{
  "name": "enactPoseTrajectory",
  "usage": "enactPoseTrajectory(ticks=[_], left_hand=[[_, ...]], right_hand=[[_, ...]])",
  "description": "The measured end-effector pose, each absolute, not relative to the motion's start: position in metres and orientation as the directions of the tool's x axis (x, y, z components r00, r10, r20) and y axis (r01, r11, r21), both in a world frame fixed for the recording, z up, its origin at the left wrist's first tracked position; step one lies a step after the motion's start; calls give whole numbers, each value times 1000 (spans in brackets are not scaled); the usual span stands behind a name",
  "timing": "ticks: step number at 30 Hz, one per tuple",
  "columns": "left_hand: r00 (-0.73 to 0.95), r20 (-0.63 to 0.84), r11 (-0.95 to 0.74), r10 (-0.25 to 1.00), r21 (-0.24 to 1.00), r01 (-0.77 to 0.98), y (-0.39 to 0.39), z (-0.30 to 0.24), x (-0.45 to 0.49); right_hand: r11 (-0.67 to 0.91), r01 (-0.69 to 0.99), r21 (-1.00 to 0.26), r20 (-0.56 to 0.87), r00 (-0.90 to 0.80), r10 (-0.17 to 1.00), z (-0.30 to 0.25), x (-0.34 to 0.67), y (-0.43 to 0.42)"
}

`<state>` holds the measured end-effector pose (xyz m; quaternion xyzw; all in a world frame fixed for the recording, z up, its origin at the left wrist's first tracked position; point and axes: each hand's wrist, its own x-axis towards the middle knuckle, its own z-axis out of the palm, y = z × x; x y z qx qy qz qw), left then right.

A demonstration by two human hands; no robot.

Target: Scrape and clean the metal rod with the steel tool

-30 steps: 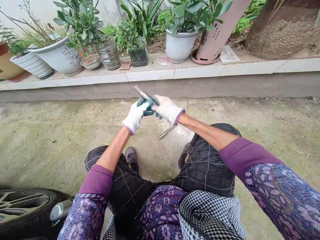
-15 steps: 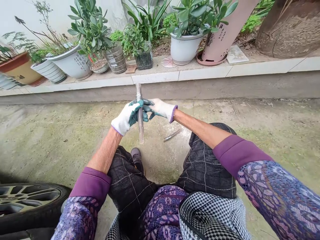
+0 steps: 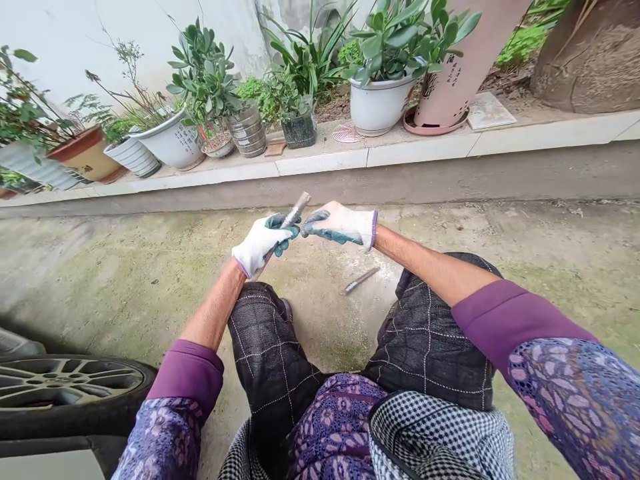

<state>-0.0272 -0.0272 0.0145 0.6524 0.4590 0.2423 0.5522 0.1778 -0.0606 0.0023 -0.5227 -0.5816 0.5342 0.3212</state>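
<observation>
In the head view, my left hand, in a white and teal work glove, is closed around a greyish stick. Silvery wire is wound round the stick near its upper end. The stick slants up to the right, its lower part partly covered by my glove. Just right of the stick is my right hand, gloved alike, its fingers drawn together and pointing left. Whether something thin sits between them I cannot make out. A second, shorter stick with a shiny part lies on the concrete between my knees.
A tiled ledge runs across the back, bearing several potted plants, among them a white pot and a tall pink planter. A car wheel stands at the lower left. Mossy concrete lies below the ledge.
The stick has gone from nearly upright to leaning right, lower in my left hand. My right hand has drawn off the stick to the right. The view has shifted slightly.
</observation>
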Motion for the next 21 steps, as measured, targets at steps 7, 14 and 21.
enactPoseTrajectory(ticks=[7,14,21], left_hand=[[444,-202,-270,873,558,785,-22,-21,-17],[476,-274,-460,836,122,879,-11,-39,-2],[599,-116,-474,792,500,725,-22,-30,-12]], right_hand=[[201,565,-800,1,-335,942,-10,180,-60],[341,910,-237,-53,-362,931,-6,196,-44],[135,756,-641,-87,-246,965,-25,212,-27]])
